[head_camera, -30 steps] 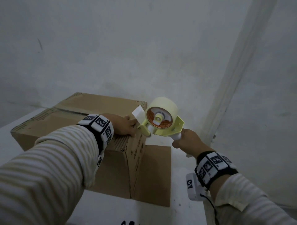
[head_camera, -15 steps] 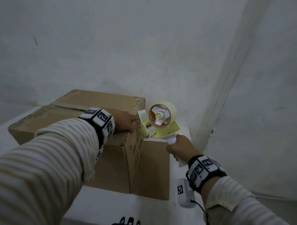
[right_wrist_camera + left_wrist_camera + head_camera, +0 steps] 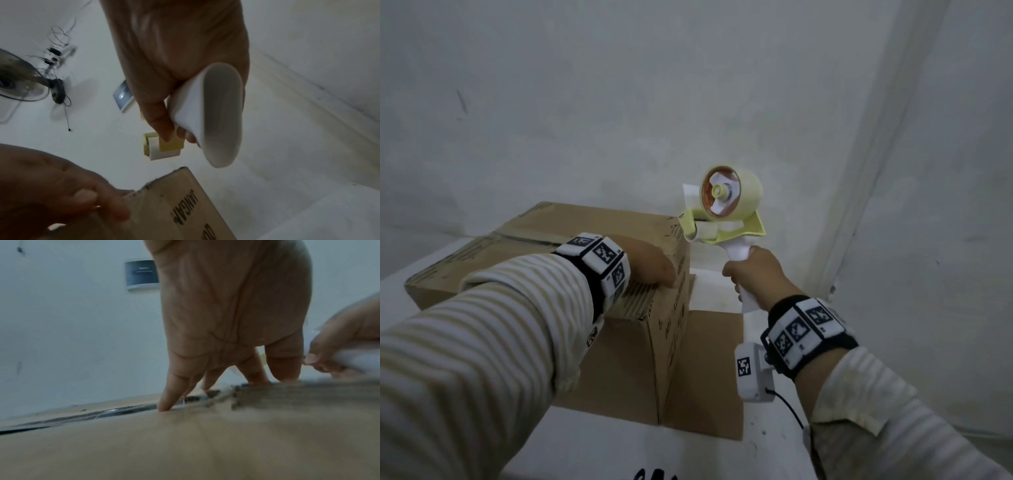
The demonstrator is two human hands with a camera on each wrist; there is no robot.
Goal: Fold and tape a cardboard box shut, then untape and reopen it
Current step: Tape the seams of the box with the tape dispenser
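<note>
Wall fan (image 3: 22, 84) only in right-wrist view; head misses.

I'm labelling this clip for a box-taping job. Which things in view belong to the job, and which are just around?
In the job:
cardboard box
tape dispenser
left hand, pressing the box top
right hand, gripping the dispenser handle

Just around:
fan
wall panel
</note>
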